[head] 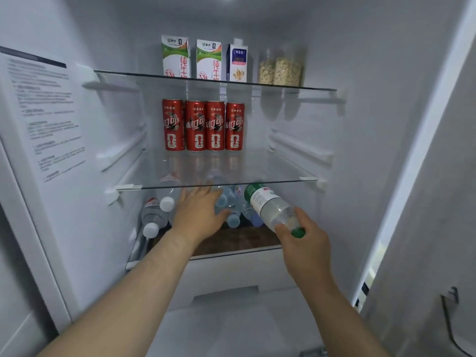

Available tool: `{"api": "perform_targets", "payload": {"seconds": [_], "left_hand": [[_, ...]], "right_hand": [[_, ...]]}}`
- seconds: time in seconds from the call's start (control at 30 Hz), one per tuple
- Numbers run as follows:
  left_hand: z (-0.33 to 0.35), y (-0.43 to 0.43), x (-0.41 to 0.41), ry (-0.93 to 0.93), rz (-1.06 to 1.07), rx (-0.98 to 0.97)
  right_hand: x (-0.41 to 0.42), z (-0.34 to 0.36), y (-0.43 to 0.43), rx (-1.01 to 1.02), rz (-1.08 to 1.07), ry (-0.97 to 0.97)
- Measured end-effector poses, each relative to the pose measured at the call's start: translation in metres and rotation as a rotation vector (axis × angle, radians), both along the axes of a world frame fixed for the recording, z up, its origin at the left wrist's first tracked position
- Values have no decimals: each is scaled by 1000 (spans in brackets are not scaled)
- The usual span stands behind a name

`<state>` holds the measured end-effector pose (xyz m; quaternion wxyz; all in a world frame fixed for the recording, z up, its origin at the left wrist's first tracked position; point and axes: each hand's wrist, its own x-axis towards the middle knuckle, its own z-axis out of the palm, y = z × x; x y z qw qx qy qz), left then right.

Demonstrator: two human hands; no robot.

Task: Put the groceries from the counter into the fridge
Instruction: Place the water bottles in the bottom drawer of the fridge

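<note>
I look into the open fridge. My right hand (302,238) grips a clear water bottle (270,206) by its green-capped end, its base pointing in under the middle glass shelf (283,180). My left hand (199,210) reaches flat, fingers apart, onto several water bottles (158,213) that lie stacked on the bottom shelf (231,243); whether it grips one I cannot tell. Several red cans (203,124) stand on the middle shelf.
On the top shelf (213,79) stand two milk cartons (176,56), a blue carton (238,63) and two jars of grain (282,67). A white drawer (231,274) sits below the bottom shelf. The fridge door edge (422,150) is at the right.
</note>
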<state>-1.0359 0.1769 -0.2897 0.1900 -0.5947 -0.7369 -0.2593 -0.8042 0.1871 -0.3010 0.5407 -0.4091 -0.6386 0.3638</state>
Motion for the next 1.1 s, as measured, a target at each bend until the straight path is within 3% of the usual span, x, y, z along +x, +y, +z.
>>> {"api": "perform_targets", "payload": {"seconds": [0.13, 0.47, 0.67, 0.93, 1.1], "left_hand": [[-11, 9, -12, 1, 94, -92], [-24, 21, -27, -92, 28, 68], [-32, 26, -25, -191, 26, 136], [-35, 27, -27, -190, 10, 134], [-35, 26, -27, -194, 13, 136]], "right_hand": [[-25, -8, 19, 28, -3, -79], [-53, -13, 42, 27, 27, -197], [-62, -6, 52, -42, 231, -355], [-61, 16, 83, -26, 416, -631], [-65, 22, 109, -100, 484, -670]]}}
